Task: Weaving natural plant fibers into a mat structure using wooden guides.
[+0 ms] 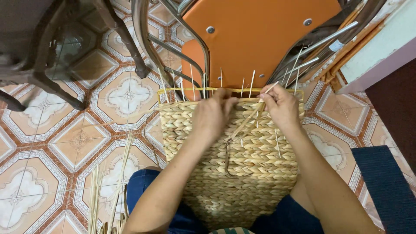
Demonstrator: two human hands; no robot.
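A half-woven straw basket lies across my lap, its braided wall facing up. Thin pale upright stakes stick out past its far rim, tied to a yellow wire frame. My left hand rests on the top edge of the weave, fingers curled over the last row. My right hand pinches a flat straw strand that runs diagonally down across the basket between both hands.
An orange chair with chrome legs stands just beyond the basket. Dark metal furniture legs are at the upper left on the patterned tile floor. Loose straw stalks lie at the lower left. A dark blue mat is at the right.
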